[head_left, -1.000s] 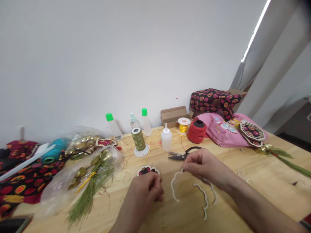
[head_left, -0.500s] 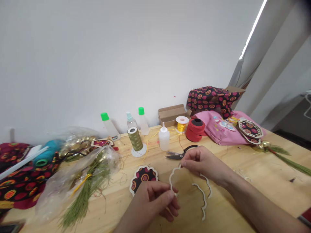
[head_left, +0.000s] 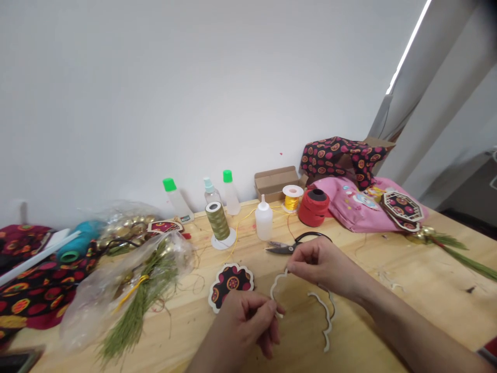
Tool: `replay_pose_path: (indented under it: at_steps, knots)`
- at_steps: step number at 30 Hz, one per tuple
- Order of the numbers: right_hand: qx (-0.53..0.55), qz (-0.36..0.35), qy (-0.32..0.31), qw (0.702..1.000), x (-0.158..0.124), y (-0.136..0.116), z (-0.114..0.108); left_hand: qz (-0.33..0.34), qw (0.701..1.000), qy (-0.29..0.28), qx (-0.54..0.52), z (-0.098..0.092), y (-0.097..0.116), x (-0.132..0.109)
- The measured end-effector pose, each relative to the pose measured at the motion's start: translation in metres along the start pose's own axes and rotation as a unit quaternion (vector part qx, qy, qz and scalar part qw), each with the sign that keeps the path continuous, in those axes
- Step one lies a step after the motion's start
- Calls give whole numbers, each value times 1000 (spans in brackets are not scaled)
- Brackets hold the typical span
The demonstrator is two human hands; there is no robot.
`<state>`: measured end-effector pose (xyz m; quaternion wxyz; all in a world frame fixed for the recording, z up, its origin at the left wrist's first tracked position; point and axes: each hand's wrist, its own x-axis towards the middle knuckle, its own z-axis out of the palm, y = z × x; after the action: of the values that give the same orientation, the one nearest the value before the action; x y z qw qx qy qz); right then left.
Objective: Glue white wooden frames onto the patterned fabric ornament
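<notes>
Dark-edged red right sleeve (head_left: 490, 348)

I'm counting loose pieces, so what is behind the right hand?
Behind the right hand are the scissors, partly covered by it, and a loose scalloped strip, its upper part hidden. Whether anything else lies there cannot be seen.

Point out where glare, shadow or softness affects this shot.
In the head view, the bright slit at upper right glares nearly white; in the head view, the table is softly shaded between the left hand and right hand; in the head view, the green tassel's strands blur together.
</notes>
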<state>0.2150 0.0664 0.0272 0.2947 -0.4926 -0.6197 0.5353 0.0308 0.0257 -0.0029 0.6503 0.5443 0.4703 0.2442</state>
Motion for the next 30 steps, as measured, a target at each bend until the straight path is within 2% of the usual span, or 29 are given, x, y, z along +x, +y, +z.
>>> replay_pose_path:
  at_steps: [3,8,15,19,24,27,30]
  knots:
    - [-23,-1,-2,1000,0,1,3,0,998,-11,57,1,-1,1]
    - [-38,9,5,999,-1,1,6,-11,990,29,134,6,-4,3]
    - [-38,4,29,999,-2,-1,1,-2,1000,5,27,3,-2,3]
    - [-32,8,33,999,-1,-1,2,-2,999,8,52,4,-2,3]
    - [-16,7,45,999,-4,-2,8,10,987,76,143,7,-2,2]
    - [-8,18,-1,1000,-6,0,10,21,978,119,169,5,3,1]
    - [2,38,-32,999,-7,1,8,29,982,116,145,1,8,2]
